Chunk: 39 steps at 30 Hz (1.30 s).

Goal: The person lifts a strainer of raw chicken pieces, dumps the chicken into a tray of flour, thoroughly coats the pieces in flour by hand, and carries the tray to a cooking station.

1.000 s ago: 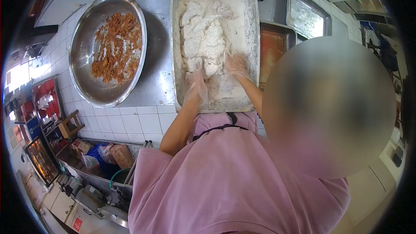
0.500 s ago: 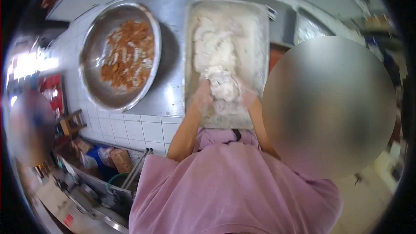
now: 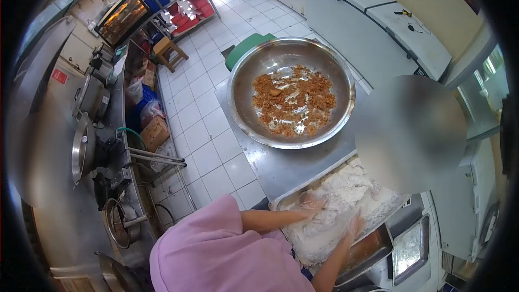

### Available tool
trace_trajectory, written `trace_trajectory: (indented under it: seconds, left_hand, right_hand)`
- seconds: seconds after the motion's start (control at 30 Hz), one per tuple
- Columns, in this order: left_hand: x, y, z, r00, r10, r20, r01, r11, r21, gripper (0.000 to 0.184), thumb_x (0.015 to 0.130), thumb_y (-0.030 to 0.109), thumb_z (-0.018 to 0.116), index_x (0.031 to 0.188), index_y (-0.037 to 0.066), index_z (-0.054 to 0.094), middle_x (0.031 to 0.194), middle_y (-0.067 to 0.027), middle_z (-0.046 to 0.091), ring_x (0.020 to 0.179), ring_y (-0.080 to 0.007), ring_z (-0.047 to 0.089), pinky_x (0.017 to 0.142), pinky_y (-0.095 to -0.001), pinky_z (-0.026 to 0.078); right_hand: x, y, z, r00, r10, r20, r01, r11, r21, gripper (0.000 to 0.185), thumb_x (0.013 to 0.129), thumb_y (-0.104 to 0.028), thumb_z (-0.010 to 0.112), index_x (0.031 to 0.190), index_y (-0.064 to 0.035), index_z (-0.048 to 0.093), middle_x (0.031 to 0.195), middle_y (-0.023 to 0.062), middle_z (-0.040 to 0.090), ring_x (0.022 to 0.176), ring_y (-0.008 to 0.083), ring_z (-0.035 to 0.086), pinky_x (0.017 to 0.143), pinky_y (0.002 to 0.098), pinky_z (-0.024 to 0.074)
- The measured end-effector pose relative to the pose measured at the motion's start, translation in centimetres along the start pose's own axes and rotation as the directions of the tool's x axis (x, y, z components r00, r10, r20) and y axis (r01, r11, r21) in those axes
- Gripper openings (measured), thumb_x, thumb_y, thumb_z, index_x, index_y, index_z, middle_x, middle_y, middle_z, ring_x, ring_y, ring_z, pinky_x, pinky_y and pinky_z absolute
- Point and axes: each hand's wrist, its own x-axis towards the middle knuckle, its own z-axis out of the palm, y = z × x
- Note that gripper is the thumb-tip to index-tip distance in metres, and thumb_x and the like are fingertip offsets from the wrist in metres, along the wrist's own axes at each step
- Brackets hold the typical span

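Observation:
A metal tray (image 3: 292, 244) holds white flour and flour-coated pieces (image 3: 348, 186), whose kind is hidden by the coating. My left hand (image 3: 312, 204) rests in the flour at the tray's left side, its fingers apart and dusted white. Across from it, my right hand (image 3: 354, 226) touches the flour near the right rim with fingers stretched out. Neither hand visibly grips a piece. Beyond the tray stands a wide steel bowl (image 3: 238, 111) with orange-brown crumbly matter (image 3: 294, 100) on its bottom.
Tray and bowl share a steel table (image 3: 259, 157). A second metal pan (image 3: 373, 257) with brownish contents lies beside the tray, near another shallow tray (image 3: 411, 251). A green stool (image 3: 246, 48) is behind the bowl. White chest freezers (image 3: 357, 16) line the right; a cooking counter (image 3: 121, 130) runs along the left.
The head view has swung, so the bowl now appears above the tray. Both hands, earlier around a white floured clump, are now apart and down in the flour.

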Motion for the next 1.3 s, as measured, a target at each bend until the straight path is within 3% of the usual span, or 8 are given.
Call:
trace_trajectory:
  seconds: [0.47,0.7,0.87,0.97,1.0,1.03,1.17,1.3]
  left_hand:
    - [2.5,5.8,-0.4,0.796,0.053,0.603,-0.003,0.997,-0.083,0.073,0.087,0.053,0.051,0.138,0.000,0.042,0.138,-0.0214,0.046,0.128,-0.0311,0.044,0.107,-0.0396,0.033]
    - [3.5,6.3,1.4,0.799,0.077,0.596,-0.163,0.982,0.092,0.067,0.087,0.042,0.060,0.136,-0.001,0.043,0.134,-0.0197,0.050,0.122,-0.0310,0.048,0.106,-0.0416,0.034]
    - [4.7,1.6,5.2,0.912,0.409,0.012,-0.409,0.912,-0.033,0.054,0.075,0.045,0.071,0.092,-0.005,0.067,0.090,-0.0238,0.067,0.084,-0.0342,0.064,0.079,-0.0406,0.051]
    - [-3.6,6.9,-3.0,0.922,0.370,0.115,-0.340,0.915,-0.218,0.066,0.079,0.055,0.064,0.102,-0.007,0.064,0.096,-0.0239,0.067,0.095,-0.0336,0.065,0.084,-0.0403,0.051]
    - [-0.4,5.4,-1.0,0.919,0.044,0.392,-0.145,0.962,0.232,0.069,0.082,0.057,0.060,0.107,-0.006,0.063,0.101,-0.0247,0.067,0.097,-0.0337,0.065,0.086,-0.0422,0.050]
    - [-1.1,5.4,-2.2,0.829,0.288,0.479,-0.475,0.815,0.332,0.073,0.085,0.059,0.054,0.113,-0.008,0.059,0.111,-0.0258,0.064,0.102,-0.0361,0.063,0.089,-0.0443,0.049]
    - [3.6,-3.0,3.8,0.940,0.309,0.146,-0.339,0.789,0.512,0.051,0.096,0.040,0.045,0.120,-0.003,0.055,0.113,-0.0214,0.063,0.097,-0.0327,0.063,0.083,-0.0428,0.050]
    - [9.6,-6.8,2.2,0.657,0.630,0.414,-0.639,0.175,0.749,0.061,0.093,0.036,0.052,0.138,-0.004,0.038,0.106,-0.0163,0.066,0.096,-0.0269,0.064,0.081,-0.0392,0.050]
  right_hand:
    - [7.3,1.1,1.1,0.848,-0.204,0.489,-0.071,0.870,0.487,0.066,0.095,-0.049,0.041,0.135,0.0029,0.046,0.135,0.0197,0.050,0.125,0.0297,0.048,0.105,0.0392,0.0369]
    - [3.5,2.4,0.7,0.790,-0.287,0.542,-0.064,0.840,0.538,0.065,0.095,-0.048,0.043,0.135,0.0029,0.046,0.135,0.0210,0.050,0.125,0.0316,0.048,0.104,0.0400,0.0380]
    - [1.1,2.5,1.1,0.760,-0.371,0.534,-0.010,0.815,0.580,0.065,0.094,-0.048,0.045,0.134,0.0030,0.047,0.135,0.0220,0.050,0.125,0.0330,0.048,0.103,0.0405,0.0387]
    - [0.1,2.0,0.5,0.780,-0.416,0.467,0.065,0.797,0.601,0.064,0.094,-0.047,0.046,0.134,0.0030,0.047,0.135,0.0225,0.050,0.125,0.0338,0.048,0.103,0.0409,0.0391]
    - [-0.2,2.0,0.2,0.794,-0.422,0.437,0.089,0.792,0.604,0.064,0.094,-0.047,0.046,0.134,0.0030,0.047,0.135,0.0227,0.050,0.125,0.0341,0.048,0.103,0.0410,0.0392]
    - [-0.7,2.2,-0.1,0.816,-0.420,0.399,0.112,0.790,0.603,0.064,0.094,-0.047,0.046,0.133,0.0030,0.047,0.134,0.0229,0.050,0.125,0.0344,0.048,0.102,0.0411,0.0394]
    - [-2.5,1.1,-2.6,0.951,-0.265,0.159,0.189,0.905,0.382,0.064,0.093,-0.047,0.048,0.133,0.0030,0.048,0.134,0.0237,0.050,0.125,0.0355,0.048,0.102,0.0415,0.0400]
    - [-2.1,-3.7,-5.3,1.000,-0.028,-0.005,0.028,0.995,0.101,0.073,0.087,-0.057,0.051,0.124,0.0057,0.055,0.128,0.0275,0.054,0.119,0.0433,0.051,0.101,0.0448,0.0406]
